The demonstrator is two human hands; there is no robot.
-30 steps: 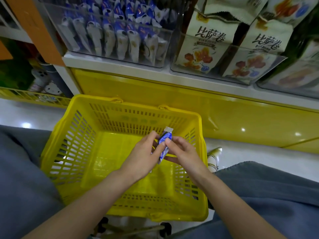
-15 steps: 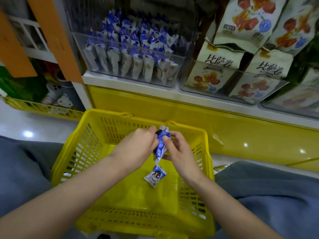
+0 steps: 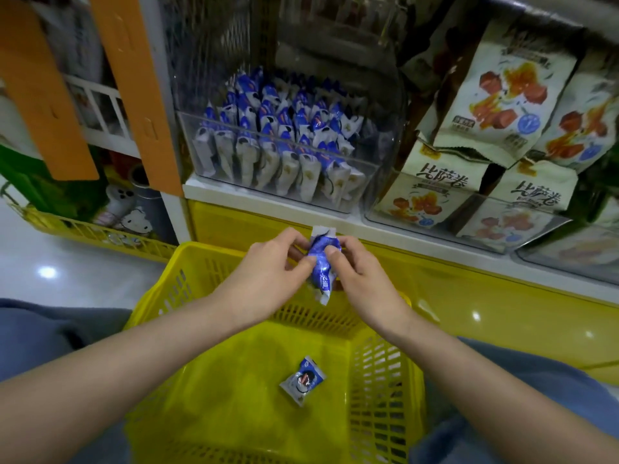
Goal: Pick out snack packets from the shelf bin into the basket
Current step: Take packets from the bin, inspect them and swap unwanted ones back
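A blue-and-white snack packet (image 3: pixel 321 262) is pinched between my left hand (image 3: pixel 268 279) and my right hand (image 3: pixel 360 279), above the far rim of the yellow basket (image 3: pixel 160 296). A second small packet (image 3: pixel 302 380) lies on the basket floor. Straight ahead on the white shelf, the clear shelf bin (image 3: pixel 274 155) holds several rows of the same blue-and-white packets.
Clear bins to the right hold large cream snack bags (image 3: pixel 502 95) with red pictures. Orange panels (image 3: pixel 134 88) hang at the left. A low yellow wire rack (image 3: pixel 93 232) with toys stands on the floor at the left. My knees in blue cloth flank the basket.
One packet dropped from my hands to the basket floor. Both hands rose toward the shelf with the other packet, and my view tilted up to show more of the bin.
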